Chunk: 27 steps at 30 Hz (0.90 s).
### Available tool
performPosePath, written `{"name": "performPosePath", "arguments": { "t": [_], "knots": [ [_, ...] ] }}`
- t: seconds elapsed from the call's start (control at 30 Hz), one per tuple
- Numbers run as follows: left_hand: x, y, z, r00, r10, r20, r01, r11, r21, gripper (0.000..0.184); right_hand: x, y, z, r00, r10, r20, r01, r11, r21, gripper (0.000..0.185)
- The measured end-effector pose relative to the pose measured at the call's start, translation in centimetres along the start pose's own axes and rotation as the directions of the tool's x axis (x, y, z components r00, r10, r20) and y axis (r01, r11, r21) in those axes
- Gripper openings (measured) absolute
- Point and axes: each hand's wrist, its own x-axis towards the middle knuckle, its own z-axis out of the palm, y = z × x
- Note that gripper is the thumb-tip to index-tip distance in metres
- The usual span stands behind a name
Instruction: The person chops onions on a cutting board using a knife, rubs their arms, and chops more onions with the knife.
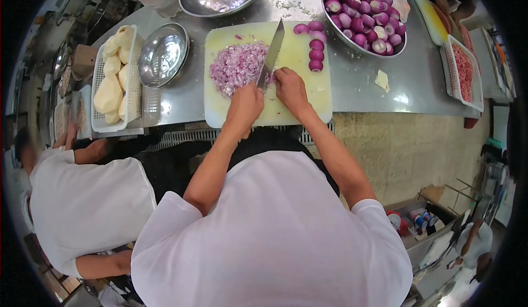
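My left hand (246, 104) is wrapped round the handle of a broad kitchen knife (273, 51), whose tip points away from me. Beside the blade, my right hand (291, 89) has its fingers curled down on a piece of red onion (271, 78), mostly hidden by fingers and knife. Both hands are over a pale yellow-white cutting board (297, 111). A heap of finely chopped red onion (236, 67) lies left of the knife. Several whole peeled red onions (315, 55) are lined up along the board's right side.
A metal bowl (360, 47) of peeled red onions stands back right, near a pale scrap (382, 81). Behind the board is another metal bowl (220, 11); left are a metal lid or dish (163, 55) and a white basket (133, 109) of peeled tubers. A co-worker (93, 208) stands left.
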Motion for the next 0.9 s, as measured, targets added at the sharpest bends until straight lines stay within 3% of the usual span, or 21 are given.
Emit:
{"name": "performPosePath", "arguments": {
  "t": [0.1, 0.27, 0.37, 0.47, 0.53, 0.6, 0.77, 0.9],
  "knots": [
    [0.1, -1.2, 2.4, 0.994, 0.096, -0.051, -0.094, 0.994, 0.051, 0.032, -0.2, -0.4, 0.0, 1.0, 0.031, 0.006, -0.031, 0.999, 0.035, 0.014],
    [0.0, -0.1, 1.3, 1.0, -0.008, 0.023, 0.008, 0.999, -0.032, 0.032, -0.6, -0.2, 0.0, 1.0, 0.025, -0.006, -0.025, 0.998, 0.053, 0.014],
    [0.1, -1.4, 2.9, 0.997, 0.055, -0.054, -0.053, 0.998, 0.029, 0.032, -0.4, -0.3, -0.1, 1.0, 0.027, -0.012, -0.026, 0.997, 0.078, 0.014],
    [0.8, -0.6, 2.7, 0.998, 0.06, -0.013, -0.06, 0.998, -0.005, 0.031, -0.9, 0.2, 0.0, 1.0, 0.022, -0.016, -0.021, 0.998, 0.061, 0.013],
    [-0.8, 2.1, -0.5, 0.995, -0.086, 0.047, 0.092, 0.987, -0.134, 0.027, -1.0, 0.1, -0.1, 0.999, 0.038, -0.021, -0.037, 0.998, 0.05, 0.013],
    [-0.3, -0.1, 1.4, 0.998, -0.056, -0.005, 0.055, 0.996, -0.072, 0.027, -1.0, -0.2, -0.5, 0.996, -0.007, -0.091, 0.0, 0.998, -0.068, 0.012],
    [0.0, 0.0, 0.9, 0.999, -0.038, -0.008, 0.038, 0.998, -0.053, 0.033, -1.0, 0.2, -0.1, 0.997, -0.004, -0.073, -0.001, 0.998, -0.068, 0.011],
    [0.1, 0.0, 1.1, 0.997, -0.07, -0.018, 0.07, 0.998, 0.0, 0.026, -0.7, 0.0, 0.2, 0.999, 0.025, -0.031, -0.026, 0.999, -0.026, 0.008]
  ]
}}
